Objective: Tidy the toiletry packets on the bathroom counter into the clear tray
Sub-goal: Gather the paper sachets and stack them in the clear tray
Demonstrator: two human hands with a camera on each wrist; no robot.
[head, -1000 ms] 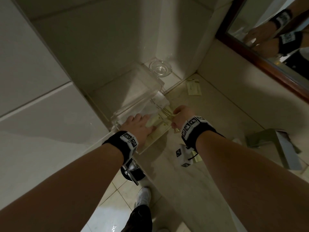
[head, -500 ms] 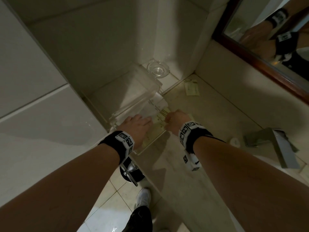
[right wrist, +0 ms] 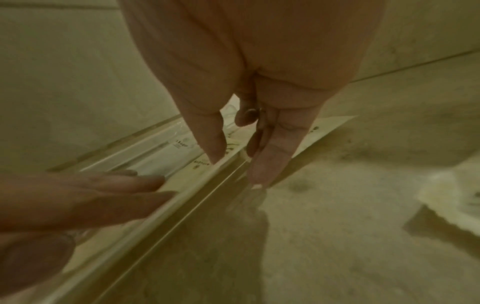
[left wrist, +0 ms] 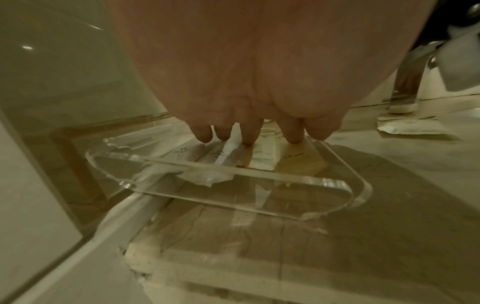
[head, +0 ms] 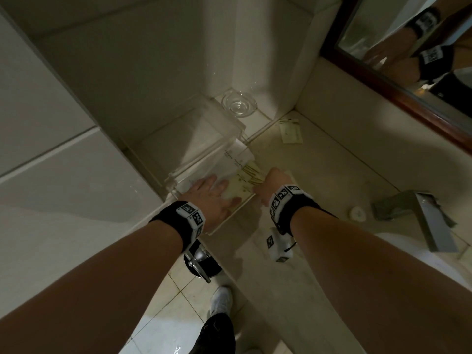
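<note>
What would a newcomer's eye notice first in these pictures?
First, the two hands meeting over the clear tray at the counter's near left edge: the left hand lies flat on the packets in the tray, and the right hand works at the tray's right edge. Next, one loose packet on the counter near the back corner, right of a glass dish.

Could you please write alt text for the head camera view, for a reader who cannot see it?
Both hands work at a clear tray of toiletry packets on a bathroom counter: the left hand lies flat on them, the right hand adjusts them. One loose packet lies beyond, near a glass dish.
</note>
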